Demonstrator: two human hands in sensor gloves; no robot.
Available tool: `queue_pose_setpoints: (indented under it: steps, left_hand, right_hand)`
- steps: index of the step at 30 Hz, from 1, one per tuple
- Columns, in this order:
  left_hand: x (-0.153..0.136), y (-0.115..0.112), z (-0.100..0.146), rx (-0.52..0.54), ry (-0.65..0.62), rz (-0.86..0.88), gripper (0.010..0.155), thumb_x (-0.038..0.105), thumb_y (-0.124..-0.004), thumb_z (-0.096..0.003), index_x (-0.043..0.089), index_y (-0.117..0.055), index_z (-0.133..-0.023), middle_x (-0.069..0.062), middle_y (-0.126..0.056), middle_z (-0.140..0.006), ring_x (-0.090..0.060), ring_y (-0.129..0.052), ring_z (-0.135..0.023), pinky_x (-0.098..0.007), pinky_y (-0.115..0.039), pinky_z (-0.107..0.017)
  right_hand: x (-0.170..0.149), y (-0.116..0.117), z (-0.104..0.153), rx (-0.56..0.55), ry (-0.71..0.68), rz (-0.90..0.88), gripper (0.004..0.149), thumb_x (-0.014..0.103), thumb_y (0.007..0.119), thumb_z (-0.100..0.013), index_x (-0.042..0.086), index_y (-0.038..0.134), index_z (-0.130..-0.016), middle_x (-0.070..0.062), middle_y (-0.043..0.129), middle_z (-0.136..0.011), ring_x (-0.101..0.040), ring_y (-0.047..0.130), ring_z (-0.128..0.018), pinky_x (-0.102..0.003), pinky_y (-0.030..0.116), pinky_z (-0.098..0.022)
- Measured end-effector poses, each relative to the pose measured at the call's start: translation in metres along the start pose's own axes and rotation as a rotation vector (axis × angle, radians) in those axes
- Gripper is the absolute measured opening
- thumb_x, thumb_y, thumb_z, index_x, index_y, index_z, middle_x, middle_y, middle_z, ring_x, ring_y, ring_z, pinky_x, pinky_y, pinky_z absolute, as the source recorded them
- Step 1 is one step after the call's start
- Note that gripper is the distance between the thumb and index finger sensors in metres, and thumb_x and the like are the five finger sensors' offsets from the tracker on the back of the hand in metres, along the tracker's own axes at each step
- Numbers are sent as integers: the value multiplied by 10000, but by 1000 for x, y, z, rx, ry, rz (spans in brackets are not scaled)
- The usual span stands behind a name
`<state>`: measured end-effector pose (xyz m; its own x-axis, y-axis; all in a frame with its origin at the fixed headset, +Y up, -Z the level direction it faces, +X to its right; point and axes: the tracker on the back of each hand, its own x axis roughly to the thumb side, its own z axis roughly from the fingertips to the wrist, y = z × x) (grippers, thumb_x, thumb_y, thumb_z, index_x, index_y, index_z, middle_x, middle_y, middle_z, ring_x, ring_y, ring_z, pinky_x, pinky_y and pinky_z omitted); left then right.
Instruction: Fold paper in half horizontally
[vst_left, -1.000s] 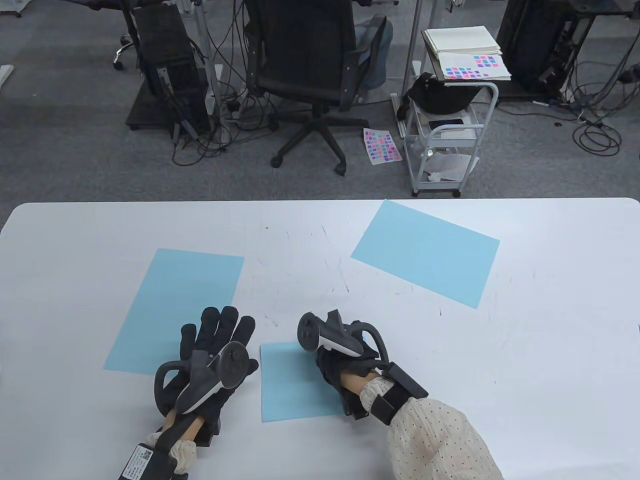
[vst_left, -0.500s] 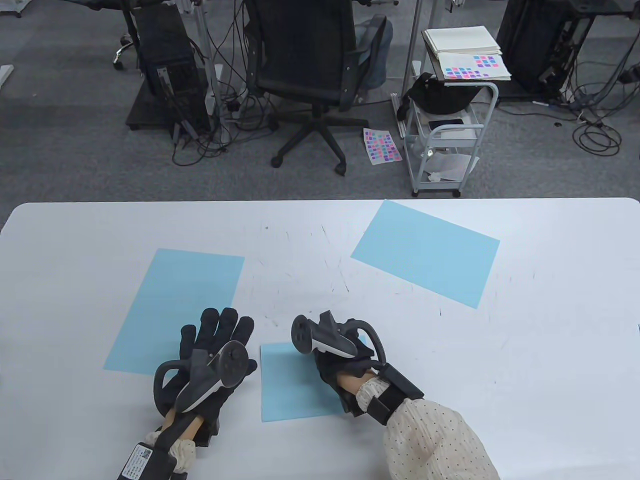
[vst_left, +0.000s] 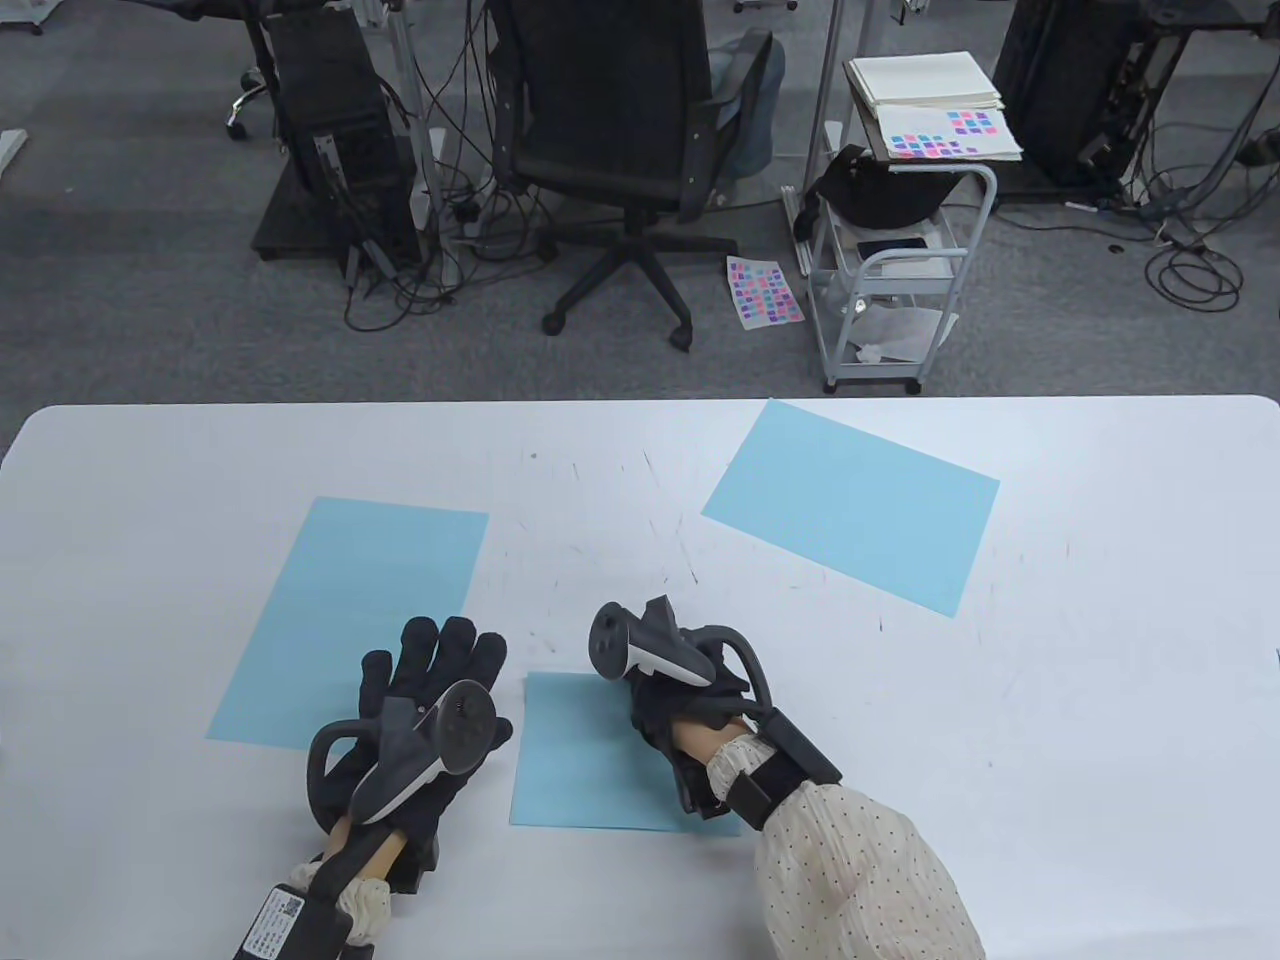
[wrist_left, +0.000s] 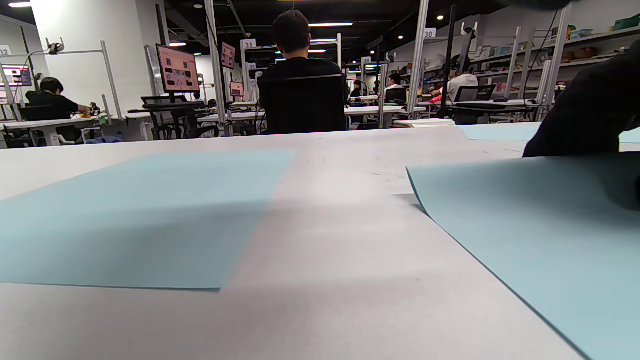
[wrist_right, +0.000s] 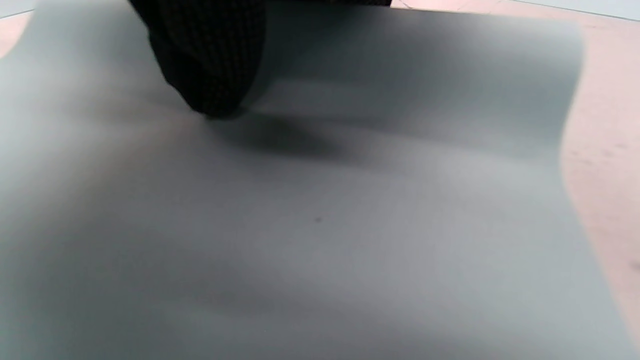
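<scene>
White, scuffed bench (vst_left: 1100, 700) carries everything: nearest, a small folded light-blue paper sheet (vst_left: 580, 770) under the right hand (vst_left: 690, 710), which presses it with a fingertip (wrist_right: 210, 75); whether its fingers curl is hidden. Just left, the left hand (vst_left: 430, 700) lies flat, fingers straight, overlapping a larger light-blue sheet (vst_left: 350, 610). Farther right lies another light-blue sheet (vst_left: 850, 505).

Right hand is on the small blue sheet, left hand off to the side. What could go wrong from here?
1. Only the right hand touches the near blue sheet; the left hand lies flat beside it, partly on the left sheet. Unanchored, the sheet may slide or rotate on the smooth table.
2. In the right wrist view the paper bows instead of lying flat, so a crease could set crooked.
</scene>
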<state>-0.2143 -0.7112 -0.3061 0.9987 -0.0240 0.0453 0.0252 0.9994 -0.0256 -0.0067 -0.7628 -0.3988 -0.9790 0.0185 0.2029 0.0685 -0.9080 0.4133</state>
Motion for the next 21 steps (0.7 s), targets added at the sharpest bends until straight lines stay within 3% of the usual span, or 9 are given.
queue_pose_setpoints:
  steps: [8, 11, 21]
  left_hand:
    - [0, 0, 0, 2, -1, 5, 788, 623, -650, -350, 524, -302, -1051, 171, -285, -1213, -197, -261, -1182, -553, -344, -885]
    - [0, 0, 0, 1, -3, 6, 788, 625, -649, -350, 525, -301, -1050, 171, -283, -1213, -196, -261, -1183, -553, -343, -885]
    - [0, -1, 0, 0, -5, 5, 786, 625, -648, -349, 525, -303, -1048, 168, -283, -1213, -196, -270, -1183, -555, -344, -885]
  right_hand:
    - [-7, 1, 1, -24, 7, -16, 584, 303, 858, -420, 377, 566, -920, 50, 650, -937, -312, 526, -1006, -597, 372, -761]
    - [-12, 3, -1, -5, 13, -67, 607, 293, 834, -429, 397, 519, -937, 62, 616, -923, -300, 479, -1012, -594, 340, -764]
    - [-55, -22, 16, -59, 46, -325, 426, 268, 780, -438, 284, 758, -864, 44, 859, -729, -281, 748, -891, -563, 500, -730]
